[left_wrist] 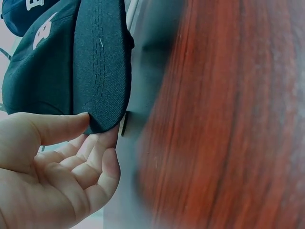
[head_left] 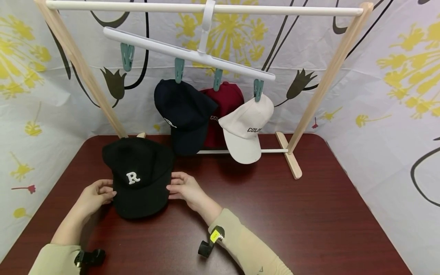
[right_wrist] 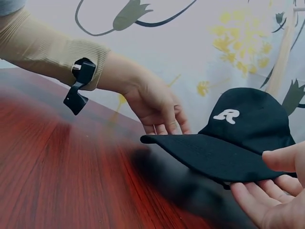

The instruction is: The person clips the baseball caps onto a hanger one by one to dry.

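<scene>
A black baseball cap (head_left: 141, 191) with a white letter R faces me at the left of the table, its brim held just over the surface. My left hand (head_left: 97, 196) pinches one side of the brim; in the left wrist view the thumb (left_wrist: 64, 126) lies on top and the fingers curl beneath. On the opposite side my right hand (head_left: 187, 191) grips the brim, thumb above and fingers below, as the right wrist view shows. A dark shadow (right_wrist: 176, 186) spreads on the table under the brim.
Behind, a wooden rack (head_left: 323, 84) carries a tilted white hanger (head_left: 154, 47) with several teal clips. From it hang a navy cap (head_left: 182, 110), a maroon cap (head_left: 228, 97) and a white cap (head_left: 245, 122). The leftmost clip (head_left: 127, 57) holds nothing. Patterned cloth (head_left: 395, 126) surrounds the dark red table (head_left: 275, 214).
</scene>
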The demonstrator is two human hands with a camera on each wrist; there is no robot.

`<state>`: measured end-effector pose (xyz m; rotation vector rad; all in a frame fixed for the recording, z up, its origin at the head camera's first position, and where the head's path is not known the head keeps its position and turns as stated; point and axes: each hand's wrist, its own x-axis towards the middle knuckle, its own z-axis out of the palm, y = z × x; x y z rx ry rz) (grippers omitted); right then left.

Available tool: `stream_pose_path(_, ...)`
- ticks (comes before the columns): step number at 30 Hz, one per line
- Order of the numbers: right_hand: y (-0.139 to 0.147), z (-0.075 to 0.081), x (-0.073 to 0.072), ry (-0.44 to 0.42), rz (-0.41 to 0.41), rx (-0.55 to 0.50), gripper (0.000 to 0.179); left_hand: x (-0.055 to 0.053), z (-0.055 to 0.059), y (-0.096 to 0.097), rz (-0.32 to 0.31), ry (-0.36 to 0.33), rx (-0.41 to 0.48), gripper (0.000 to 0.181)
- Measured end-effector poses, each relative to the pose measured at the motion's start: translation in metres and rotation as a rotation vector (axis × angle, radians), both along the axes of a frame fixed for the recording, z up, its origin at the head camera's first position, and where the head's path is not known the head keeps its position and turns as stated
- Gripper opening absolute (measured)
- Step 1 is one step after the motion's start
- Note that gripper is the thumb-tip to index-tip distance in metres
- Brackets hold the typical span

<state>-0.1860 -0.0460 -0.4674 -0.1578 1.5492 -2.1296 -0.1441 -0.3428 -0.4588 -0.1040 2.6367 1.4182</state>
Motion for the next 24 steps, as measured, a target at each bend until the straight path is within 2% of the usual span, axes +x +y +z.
stream_pose_path(14, -0.004, 0.004, 0.002, 0.037, -0.071, 0.002, 0.041, 0.002, 0.007, 0.0, -0.013, 0.04, 0.01, 0.047)
stream_pose_path(20, -0.005, 0.008, 0.004, 0.045, -0.08, -0.004, 0.042, 0.002, 0.009, -0.001, -0.015, 0.038, 0.015, 0.049)
stream_pose_path(24, -0.005, 0.012, 0.005, 0.064, -0.085, -0.011, 0.042, 0.002, 0.011, -0.002, -0.023, 0.061, 0.008, 0.048)
